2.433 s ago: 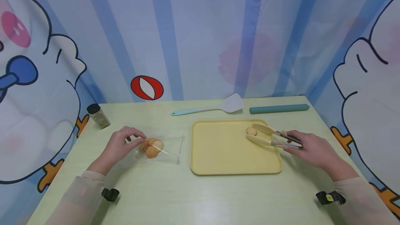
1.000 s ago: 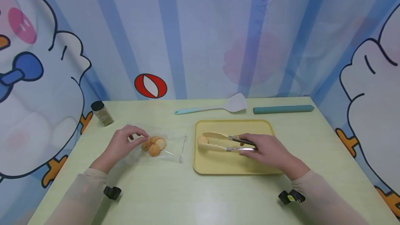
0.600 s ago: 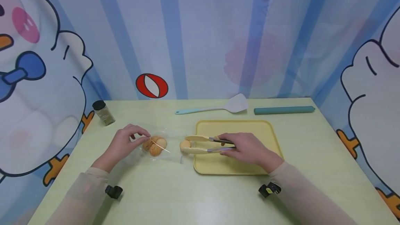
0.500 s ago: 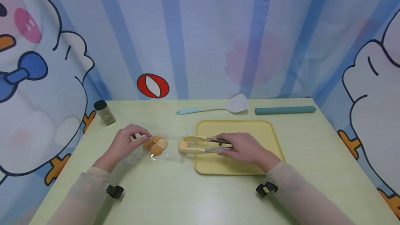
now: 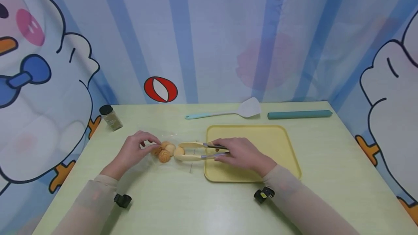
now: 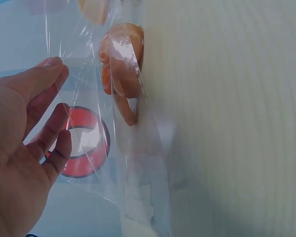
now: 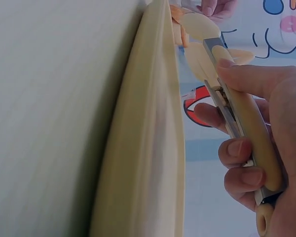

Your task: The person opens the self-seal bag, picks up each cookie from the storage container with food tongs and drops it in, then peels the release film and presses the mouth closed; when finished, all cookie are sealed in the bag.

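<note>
A clear plastic bag (image 5: 183, 165) lies left of the yellow tray (image 5: 254, 172), with several small golden cookies (image 5: 164, 156) inside. My left hand (image 5: 133, 151) pinches the bag's upper film near its closed end; the left wrist view shows thumb and forefinger (image 6: 52, 66) together on the film. In my right hand (image 5: 243, 155) is a pair of tongs (image 5: 192, 157) with cream tips, gripped around the handles. Between the tips sits a pale round cookie (image 5: 179, 153), past the bag's mouth and close beside the other cookies. In the right wrist view the tongs' handle (image 7: 249, 113) lies under my thumb.
Behind the tray, a spatula (image 5: 225, 113) with a light-blue handle and a teal rod (image 5: 298, 114) lie along the table's back edge. A black-capped spice jar (image 5: 111, 118) stands at the back left. A patterned curtain (image 5: 215, 46) closes off the back.
My right hand has carried the tongs and pale cookie leftward from the tray's right side, over its left rim and into the bag's mouth. My left hand has kept its pinch on the bag.
</note>
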The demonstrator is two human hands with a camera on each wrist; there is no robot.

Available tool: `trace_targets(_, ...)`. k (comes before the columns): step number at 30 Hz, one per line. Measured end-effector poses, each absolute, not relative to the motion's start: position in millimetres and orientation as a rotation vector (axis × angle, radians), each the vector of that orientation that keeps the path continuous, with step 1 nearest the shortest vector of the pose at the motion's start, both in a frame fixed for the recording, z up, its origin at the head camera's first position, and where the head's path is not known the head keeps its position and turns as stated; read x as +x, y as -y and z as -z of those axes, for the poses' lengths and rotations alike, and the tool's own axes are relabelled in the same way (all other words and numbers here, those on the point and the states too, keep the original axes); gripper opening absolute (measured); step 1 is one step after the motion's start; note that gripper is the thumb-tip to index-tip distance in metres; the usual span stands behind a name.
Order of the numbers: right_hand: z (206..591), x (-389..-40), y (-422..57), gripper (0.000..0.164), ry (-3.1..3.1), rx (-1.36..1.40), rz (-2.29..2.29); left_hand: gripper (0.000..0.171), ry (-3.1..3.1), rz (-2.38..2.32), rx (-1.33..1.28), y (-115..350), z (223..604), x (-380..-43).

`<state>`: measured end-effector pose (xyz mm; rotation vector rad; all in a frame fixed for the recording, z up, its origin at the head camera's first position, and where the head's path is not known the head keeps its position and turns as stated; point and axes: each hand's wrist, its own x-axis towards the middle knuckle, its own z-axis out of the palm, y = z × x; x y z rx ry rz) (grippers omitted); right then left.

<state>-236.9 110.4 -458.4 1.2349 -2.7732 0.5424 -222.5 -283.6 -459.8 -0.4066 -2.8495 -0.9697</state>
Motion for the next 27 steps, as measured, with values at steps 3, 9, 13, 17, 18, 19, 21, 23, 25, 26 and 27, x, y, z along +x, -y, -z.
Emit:
trace_targets(3,456,-238,-104,0.048,2.755,1.23,-0.546,0.013,2.843,0.972,-0.402,283,459,-223)
trace_targets(9,457,-244,-92,0.051,2.757,1.246,-0.521,0.013,2.828,0.961,-0.405,282,456,-223)
trace_targets(13,457,-245,-89,0.05,2.751,1.253,-0.535,0.013,2.825,0.979,-0.393,281,456,-222)
trace_targets(17,456,-244,-91,0.049,2.76,1.237,-0.543,0.013,2.831,0.991,-0.382,280,458,-222)
trace_targets(18,456,-244,-92,0.049,2.762,1.234,-0.544,0.013,2.834,0.99,-0.381,280,458,-222)
trace_targets(19,456,-244,-92,0.049,2.768,1.227,-0.539,0.014,2.835,0.987,-0.382,280,458,-222)
trace_targets(21,456,-245,-91,0.049,2.771,1.225,-0.54,0.014,2.837,0.987,-0.378,280,458,-221)
trace_targets(23,457,-246,-90,0.05,2.77,1.23,-0.532,0.014,2.838,0.987,-0.379,280,458,-221)
trace_targets(25,457,-246,-88,0.051,2.766,1.243,-0.529,0.014,2.84,0.984,-0.38,280,458,-221)
trace_targets(26,457,-246,-88,0.051,2.763,1.253,-0.531,0.014,2.84,0.984,-0.38,280,459,-222)
trace_targets(27,456,-246,-87,0.051,2.764,1.258,-0.526,0.014,2.839,0.983,-0.38,280,459,-221)
